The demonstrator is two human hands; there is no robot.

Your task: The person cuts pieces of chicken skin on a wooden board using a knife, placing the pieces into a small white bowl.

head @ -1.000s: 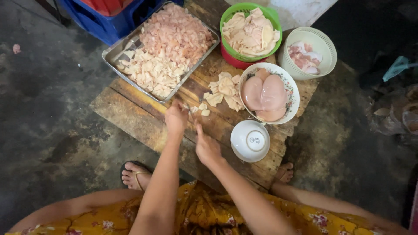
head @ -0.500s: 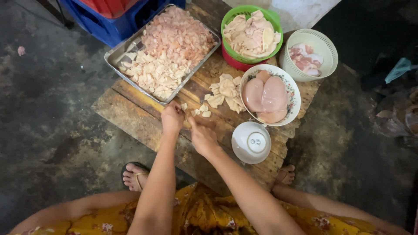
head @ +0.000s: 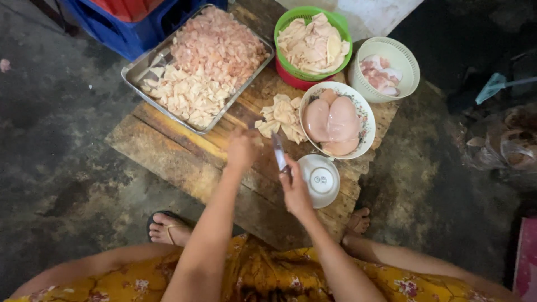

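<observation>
The knife is gripped in the closed right hand; the left hand is curled, blurred, its hold unclear, near the cut pieces on the board.

Head view, steeply down, fairly close.

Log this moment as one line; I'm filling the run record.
left hand: on board, blurred | right hand: holds knife | near: sliced pile, upturned bowl, tray
</observation>
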